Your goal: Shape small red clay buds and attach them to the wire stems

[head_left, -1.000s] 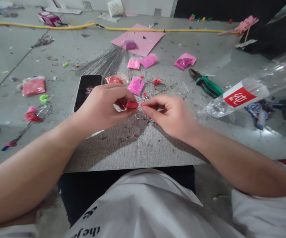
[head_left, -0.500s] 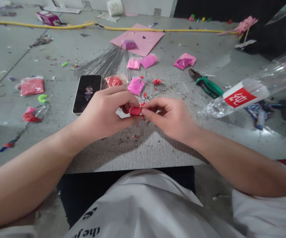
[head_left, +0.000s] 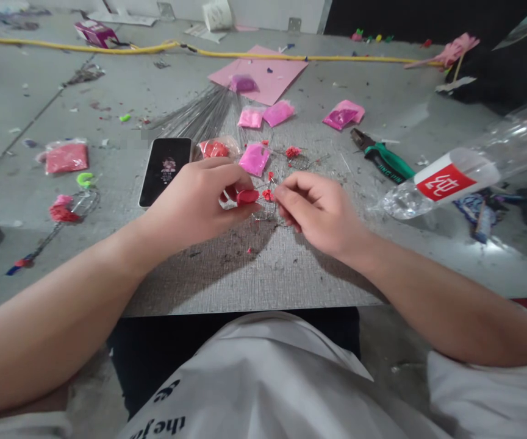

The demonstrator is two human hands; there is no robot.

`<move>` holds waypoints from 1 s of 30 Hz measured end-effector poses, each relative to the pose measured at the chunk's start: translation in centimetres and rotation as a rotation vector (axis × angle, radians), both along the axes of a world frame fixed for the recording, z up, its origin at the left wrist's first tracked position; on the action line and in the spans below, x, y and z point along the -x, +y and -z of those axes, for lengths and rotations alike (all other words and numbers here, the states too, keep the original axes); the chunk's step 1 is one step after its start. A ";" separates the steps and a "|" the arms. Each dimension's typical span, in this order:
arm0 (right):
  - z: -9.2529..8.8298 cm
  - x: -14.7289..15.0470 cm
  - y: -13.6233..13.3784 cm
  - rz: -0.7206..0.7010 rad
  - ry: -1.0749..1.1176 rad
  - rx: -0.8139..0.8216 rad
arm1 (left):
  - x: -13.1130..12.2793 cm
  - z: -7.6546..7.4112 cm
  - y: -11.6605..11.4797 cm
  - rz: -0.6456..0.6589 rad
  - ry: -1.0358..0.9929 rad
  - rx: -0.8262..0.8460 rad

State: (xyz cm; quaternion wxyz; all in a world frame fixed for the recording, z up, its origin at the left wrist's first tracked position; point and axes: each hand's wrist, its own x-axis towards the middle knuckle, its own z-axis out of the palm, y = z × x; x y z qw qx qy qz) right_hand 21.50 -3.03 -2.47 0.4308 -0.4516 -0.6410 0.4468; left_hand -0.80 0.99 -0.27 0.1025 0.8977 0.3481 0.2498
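Between the thumb and fingers of my left hand [head_left: 199,198] is a flattened lump of red modelling clay [head_left: 247,197]. My right hand [head_left: 321,210] is a short way to its right, thumb and forefinger pinched together; whatever is between those fingertips is too small to make out. Just beyond and between the hands, a bent wire piece with red clay bits [head_left: 268,195] lies on the table. Behind it are a pink clay packet [head_left: 254,159], an opened bag of red clay [head_left: 215,149] and another wire piece with red clay [head_left: 293,152].
A phone [head_left: 165,171] lies beside my left hand. Green-handled pliers [head_left: 387,160] and a plastic bottle [head_left: 446,180] lie to the right. Thin wires [head_left: 194,113] fan out near a pink sheet [head_left: 277,73]. A wire flower piece [head_left: 64,210] is at left. A yellow cable [head_left: 254,55] crosses behind.
My right hand has drawn away to the right from the red clay, opening a gap between the hands. My left hand keeps the clay. The view has shifted slightly.
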 end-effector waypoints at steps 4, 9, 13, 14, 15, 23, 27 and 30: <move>0.0 0.1 0.0 -0.012 -0.072 -0.102 | 0.4 0.4 0.4 -0.010 0.129 0.045; -0.1 0.1 -0.1 -0.031 -0.098 -0.125 | 1.0 1.5 1.3 -0.013 0.308 0.066; -0.2 0.1 -0.1 -0.024 -0.031 0.006 | 1.0 1.4 1.3 0.006 0.200 0.044; -0.2 0.1 -0.1 -0.031 0.008 0.069 | 0.8 1.2 1.1 0.010 0.136 0.027; -0.2 0.1 0.0 -0.041 0.053 0.135 | 0.7 0.9 0.9 0.017 0.071 0.013; 0.0 0.1 0.4 -0.142 0.392 0.396 | -0.2 -0.5 -0.6 0.071 -0.128 0.021; 0.0 0.2 0.4 -0.134 0.467 0.470 | -0.3 -0.4 -0.7 0.068 -0.151 0.022; 0.0 0.3 0.4 -0.145 0.522 0.518 | -0.2 -0.4 -0.7 0.062 -0.165 0.010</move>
